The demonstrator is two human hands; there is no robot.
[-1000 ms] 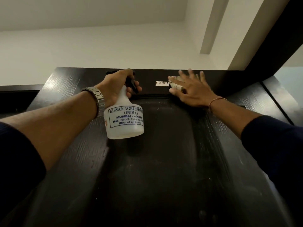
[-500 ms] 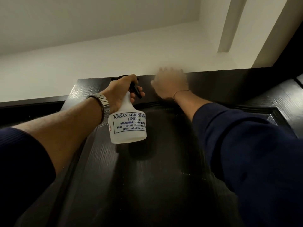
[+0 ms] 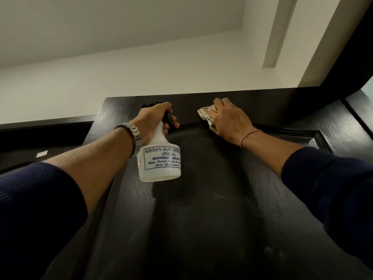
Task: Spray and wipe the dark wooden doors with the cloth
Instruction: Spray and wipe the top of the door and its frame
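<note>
I am at the wiping step; my right hand [image 3: 228,120] presses the cloth [image 3: 205,115] flat near the top of the dark door [image 3: 201,219]; my left hand [image 3: 155,118] grips the spray bottle [image 3: 159,158]; next I think I rub lower down.

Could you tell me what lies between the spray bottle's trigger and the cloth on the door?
Only bare dark door; the head view shows nothing between the spray bottle and the cloth.

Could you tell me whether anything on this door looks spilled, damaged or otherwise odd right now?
Nothing stands out. The left hand grips the spray bottle; the right hand presses the cloth against the door near its top.
</note>
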